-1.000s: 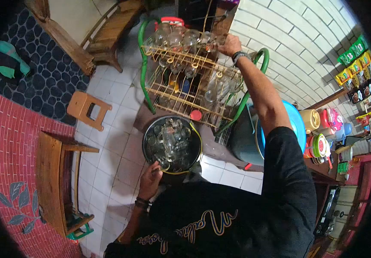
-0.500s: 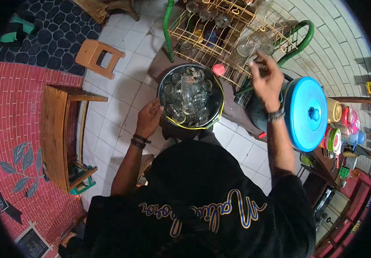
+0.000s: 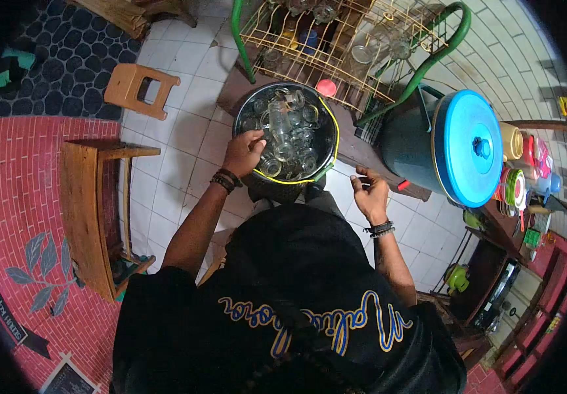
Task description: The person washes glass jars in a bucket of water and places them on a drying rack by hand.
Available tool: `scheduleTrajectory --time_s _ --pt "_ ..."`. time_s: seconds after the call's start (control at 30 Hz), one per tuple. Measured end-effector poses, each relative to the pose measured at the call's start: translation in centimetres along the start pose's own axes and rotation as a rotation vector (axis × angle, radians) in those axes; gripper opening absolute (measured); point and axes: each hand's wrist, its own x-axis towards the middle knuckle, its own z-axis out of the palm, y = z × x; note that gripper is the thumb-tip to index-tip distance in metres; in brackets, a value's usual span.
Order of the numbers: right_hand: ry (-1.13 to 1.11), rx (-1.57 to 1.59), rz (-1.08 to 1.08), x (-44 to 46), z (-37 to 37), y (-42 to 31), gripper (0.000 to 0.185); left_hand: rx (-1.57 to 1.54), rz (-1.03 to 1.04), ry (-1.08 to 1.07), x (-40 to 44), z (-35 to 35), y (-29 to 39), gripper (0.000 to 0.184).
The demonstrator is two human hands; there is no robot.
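Observation:
A black bucket [image 3: 239, 118] stands ahead of my body, full of clear glass mugs [image 3: 290, 138] and one taller glass [image 3: 279, 120] lying on top. Its yellow handle [image 3: 336, 134] rests along the rim. My left hand [image 3: 244, 152] is at the bucket's left rim, its thumb and fingers apart beside the mugs, with nothing visible in it. To the right of the bucket, my right hand [image 3: 370, 197] hovers over the floor, fingers loosely spread and holding nothing.
Beyond the bucket is a yellow wire rack [image 3: 336, 69] with a green frame [image 3: 451, 46] and glasses. A large bin with a blue lid [image 3: 470, 148] stands right. A pink round object [image 3: 326, 88] sits near the rack. On the left are a stool [image 3: 140, 88] and a wooden bench [image 3: 83, 210].
My right hand has come down from the rack's glasses to beside the bucket. My left hand has moved slightly up and right, over the bucket's rim. The view has shifted a little.

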Motion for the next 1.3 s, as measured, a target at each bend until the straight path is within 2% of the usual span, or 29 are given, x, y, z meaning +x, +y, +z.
scheduleTrajectory --time_s 0.07,0.17,0.27,0.3,0.37,0.4,0.47,0.5,0.53,0.6,0.67,0.7,0.8,0.87,0.93,1.0,1.07,1.2,1.3 --pt "0.01 -0.007 -0.009 -0.2 -0.1 -0.2 0.028 -0.03 -0.05 -0.027 0.2 0.6 0.2 0.035" --pt "0.033 0.019 -0.001 -0.1 0.2 0.0 0.027 0.0 0.023 -0.064 -0.2 1.3 0.5 0.043" --pt "0.03 0.038 -0.083 0.4 1.4 0.1 0.031 0.179 0.104 -0.121 -1.1 2.0 0.4 0.053" --pt "0.022 0.07 -0.084 0.6 2.3 0.2 0.033 0.215 -0.011 -0.176 -1.7 1.9 1.5 0.059" --pt "0.013 0.124 -0.157 1.0 3.9 -1.1 0.034 0.32 0.07 -0.143 -2.7 2.7 0.4 0.066" --pt "-0.07 0.118 -0.112 0.9 3.9 -3.2 0.035 0.432 0.038 -0.145 -3.4 2.9 0.7 0.073" --pt "-0.096 0.149 -0.223 1.3 6.0 -3.8 0.036 0.525 -0.011 -0.181 -4.4 3.6 -0.6 0.077" --pt "-0.161 0.088 -0.205 1.5 5.9 -5.6 0.038 0.527 -0.098 -0.229 -4.7 3.8 -0.8 0.079" --pt "-0.124 0.028 -0.374 2.1 7.2 -5.6 0.039 0.46 -0.097 -0.241 -5.1 3.6 -0.6 0.079" --pt "-0.171 0.019 -0.371 2.4 9.3 -5.6 0.043 0.424 -0.025 -0.203 -6.0 3.9 -1.9 0.082" --pt "-0.203 -0.057 -0.402 3.5 12.2 -4.5 0.046 0.265 -0.186 -0.225 -6.2 3.5 -0.3 0.089" --pt "-0.218 -0.096 -0.391 3.7 13.0 -5.0 0.046 0.301 -0.214 -0.191 -6.4 3.5 0.4 0.096" --pt "-0.273 -0.136 -0.34 4.4 15.5 -5.4 0.051 0.271 -0.162 -0.155 -6.7 4.1 -1.6 0.1" --pt "-0.348 -0.173 -0.308 5.0 16.1 -6.0 0.052 0.349 -0.183 -0.221 -7.1 4.4 -2.5 0.096" --pt "-0.348 -0.194 -0.267 5.1 16.8 -6.6 0.055 0.581 -0.258 -0.238 -7.3 4.6 -2.4 0.092" --pt "-0.438 -0.266 -0.227 5.6 17.1 -6.9 0.064 0.531 -0.27 -0.224 -7.2 4.7 -3.0 0.086" --pt "-0.505 -0.308 -0.155 5.7 16.7 -7.5 0.073 0.515 -0.187 -0.216 -7.0 4.9 -5.2 0.082" --pt "-0.573 -0.422 -0.086 6.6 17.5 -7.6 0.075 0.6 -0.189 -0.282 -6.7 5.1 -6.0 0.082" --pt "-0.545 -0.475 -0.121 6.9 18.2 -7.7 0.072 0.625 -0.234 -0.319 -6.6 5.1 -6.3 0.083"
